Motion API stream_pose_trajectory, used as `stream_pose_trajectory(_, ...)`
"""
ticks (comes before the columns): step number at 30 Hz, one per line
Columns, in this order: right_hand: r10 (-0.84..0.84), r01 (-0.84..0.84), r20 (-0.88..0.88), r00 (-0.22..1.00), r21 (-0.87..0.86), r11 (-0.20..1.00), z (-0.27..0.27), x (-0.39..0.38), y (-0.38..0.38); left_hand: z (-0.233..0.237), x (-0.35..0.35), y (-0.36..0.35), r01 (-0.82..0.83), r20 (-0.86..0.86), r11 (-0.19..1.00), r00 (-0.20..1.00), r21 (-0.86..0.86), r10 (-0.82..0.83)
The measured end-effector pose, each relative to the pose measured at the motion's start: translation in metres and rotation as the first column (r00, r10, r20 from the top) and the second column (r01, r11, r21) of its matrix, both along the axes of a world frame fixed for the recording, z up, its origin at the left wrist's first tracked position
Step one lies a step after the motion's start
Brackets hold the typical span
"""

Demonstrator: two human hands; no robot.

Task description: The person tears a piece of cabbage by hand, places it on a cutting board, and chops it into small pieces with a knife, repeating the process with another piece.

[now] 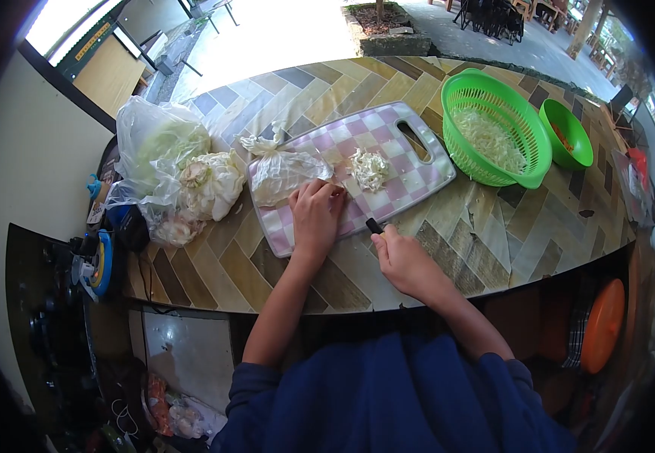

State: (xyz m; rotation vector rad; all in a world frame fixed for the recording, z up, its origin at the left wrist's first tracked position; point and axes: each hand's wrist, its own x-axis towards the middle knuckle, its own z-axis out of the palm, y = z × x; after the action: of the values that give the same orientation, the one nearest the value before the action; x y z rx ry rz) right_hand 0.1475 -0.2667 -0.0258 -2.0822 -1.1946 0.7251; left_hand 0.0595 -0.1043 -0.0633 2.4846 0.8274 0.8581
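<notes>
A pink and white checkered cutting board (410, 177) lies on the table. On its left part rests a pale cabbage piece (286, 176), with my left hand (317, 215) pressed on its near right side, fingers together. My right hand (404, 260) is closed round the black handle of a knife (374, 226) at the board's near edge; the blade is hard to make out. Shredded cabbage (369, 169) sits in a small pile at the middle of the board. More shreds fill a green basket (535, 138) to the right of the board.
A green bowl (578, 147) with orange bits stands at the right. To the left are a clear plastic bag (135, 128) and whole cabbage (210, 185). An orange round object (603, 325) is below the table (222, 275). A blue round device (103, 264) stands far left.
</notes>
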Motion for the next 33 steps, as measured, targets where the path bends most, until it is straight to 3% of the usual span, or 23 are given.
stream_pose_trajectory(8, -0.044, 0.048, 0.074, 0.996, -0.049, 0.998, -0.002, -0.007, 0.019, 0.002, 0.001, 0.000, 0.010, -0.036, 0.999, 0.999, 0.045, -0.008)
stream_pose_trajectory(11, -0.019, 0.021, -0.018, 1.000, 0.128, 0.992, -0.017, 0.015, 0.011, 0.006, 0.002, 0.000, 0.033, -0.085, 0.995, 0.996, 0.092, -0.025)
stream_pose_trajectory(15, -0.062, 0.083, -0.174, 0.983, 0.121, 0.989, -0.017, 0.033, -0.001, 0.007, 0.011, 0.005, 0.014, -0.163, 0.990, 0.987, 0.139, 0.009)
stream_pose_trajectory(18, -0.106, 0.137, -0.427, 0.898, 0.041, 0.990, -0.020, 0.042, -0.003, 0.008, 0.028, 0.005, 0.034, -0.156, 0.992, 0.988, 0.124, -0.014)
stream_pose_trajectory(24, -0.140, 0.240, -0.535, 0.833, 0.123, 0.963, -0.005, 0.050, -0.007, 0.016, 0.050, 0.011, 0.080, -0.131, 0.997, 0.988, -0.020, -0.082)
stream_pose_trajectory(26, -0.123, 0.239, -0.545, 0.829, 0.146, 0.960, -0.005, 0.052, -0.010, 0.025, 0.048, 0.014, 0.077, -0.149, 0.996, 0.985, -0.049, -0.084)
stream_pose_trajectory(30, -0.121, 0.207, -0.524, 0.843, 0.109, 0.972, -0.001, 0.047, -0.012, 0.028, 0.036, 0.019, 0.090, -0.010, 0.996, 0.996, -0.025, -0.090)
stream_pose_trajectory(32, -0.091, 0.173, -0.433, 0.897, 0.153, 0.973, -0.006, 0.046, -0.010, 0.032, 0.019, 0.024, 0.093, 0.000, 0.996, 0.996, 0.017, -0.093)
stream_pose_trajectory(33, -0.076, 0.155, -0.389, 0.918, 0.175, 0.972, -0.009, 0.044, -0.010, 0.040, 0.008, 0.025, 0.058, -0.097, 0.998, 0.994, 0.012, -0.057)
